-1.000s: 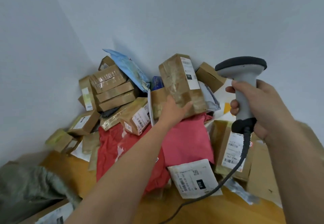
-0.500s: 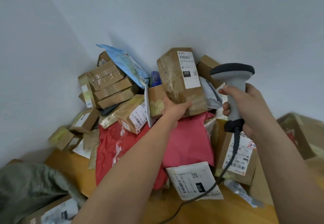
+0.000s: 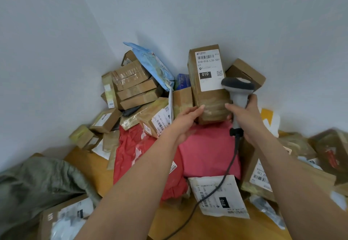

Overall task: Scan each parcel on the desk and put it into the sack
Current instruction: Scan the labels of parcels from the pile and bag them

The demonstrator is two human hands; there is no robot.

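Gripping the brown taped box upright, the left hand raises it; the right hand clasps the barcode scanner against its white label.

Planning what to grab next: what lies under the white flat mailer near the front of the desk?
The white mailer rests on the wooden desk, its far edge tucked beneath the pink bag. The scanner cable crosses over it. Anything beneath it is hidden.

Soft even light; edges warped, lower-right blurred.
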